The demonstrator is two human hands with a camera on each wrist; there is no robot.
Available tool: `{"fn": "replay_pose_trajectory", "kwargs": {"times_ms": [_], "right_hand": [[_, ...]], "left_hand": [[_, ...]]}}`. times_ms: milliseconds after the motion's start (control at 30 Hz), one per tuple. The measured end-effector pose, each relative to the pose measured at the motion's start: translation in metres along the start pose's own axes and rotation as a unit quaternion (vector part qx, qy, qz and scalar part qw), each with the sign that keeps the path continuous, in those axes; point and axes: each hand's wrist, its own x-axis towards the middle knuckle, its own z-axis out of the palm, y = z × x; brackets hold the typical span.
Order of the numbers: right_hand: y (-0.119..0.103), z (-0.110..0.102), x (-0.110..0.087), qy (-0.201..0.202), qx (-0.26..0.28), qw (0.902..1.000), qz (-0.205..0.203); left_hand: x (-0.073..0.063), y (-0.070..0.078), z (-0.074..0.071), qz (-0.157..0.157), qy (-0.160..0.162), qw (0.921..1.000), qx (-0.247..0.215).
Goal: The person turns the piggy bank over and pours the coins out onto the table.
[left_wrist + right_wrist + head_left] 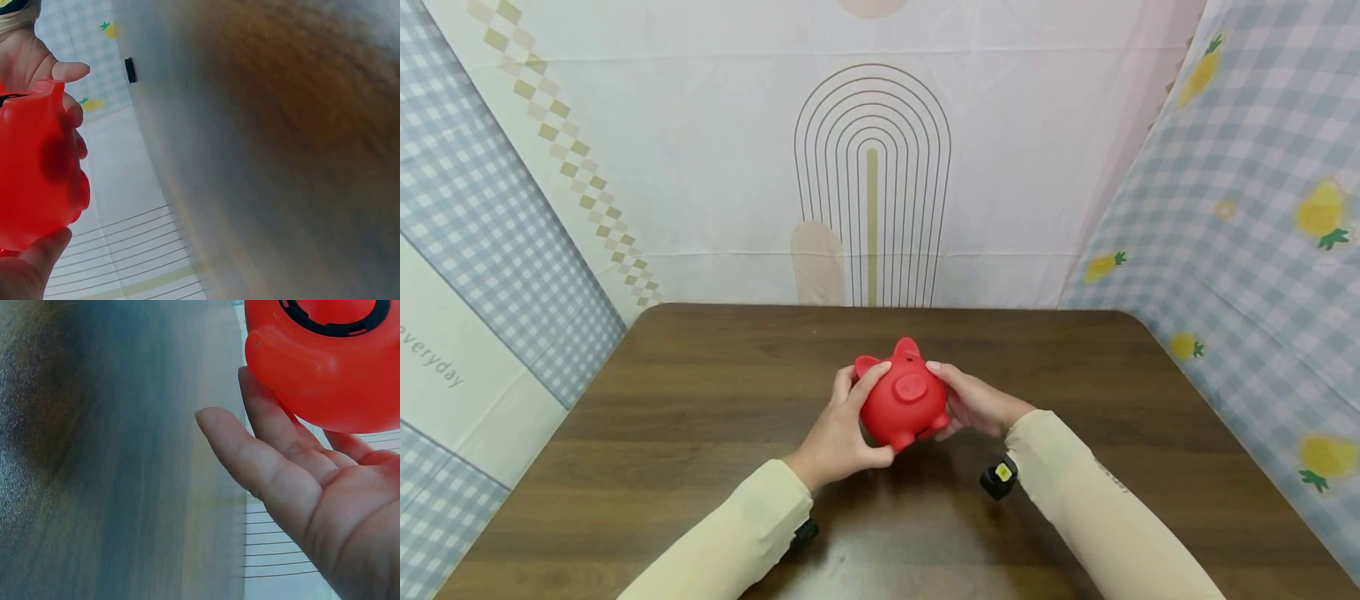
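A glossy red pig-shaped bank [904, 408], round-bodied with pointed ears and a flat oval snout, sits just below and right of the frame's centre, tipped snout-up between the hands. The left hand [842, 429] grips it, fingers over the head and thumb below; the right hand [981, 406] touches its side with loosely extended fingers, its thumb free. A notched black ring [334, 330] rims the underside opening. The hands cover both flanks; the bank hides some right fingers at the left wrist view's left edge. Dark wood-grained tabletop [700, 400] fills the lower frame; creased white cloth [715, 150] hangs behind, pineapple-printed checked cloth [1247, 158] at right.
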Motion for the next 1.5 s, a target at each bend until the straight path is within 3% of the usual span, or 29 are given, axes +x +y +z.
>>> {"fn": "replay_pose_trajectory", "kwargs": {"times_ms": [133,400,667,1000,1500], "right_hand": [[0.002,0.0,0.0,0.004,0.002,1.0,0.0],[0.008,0.001,0.002,0.017,0.006,0.9998,0.009],[0.012,-0.001,0.002,0.003,0.014,0.9998,-0.013],[0.014,0.004,0.003,0.011,0.056,0.998,-0.028],[0.017,0.002,0.004,0.052,0.057,0.9966,-0.027]], "left_hand": [[0.001,0.0,-0.001,-0.001,-0.009,0.9999,-0.008],[0.001,-0.001,-0.004,-0.045,-0.047,0.9979,-0.008],[0.001,-0.002,-0.007,-0.048,-0.06,0.997,0.0],[0.001,-0.003,-0.007,-0.052,-0.062,0.9968,-0.002],[0.003,-0.006,-0.005,-0.053,-0.048,0.9972,0.021]]}}
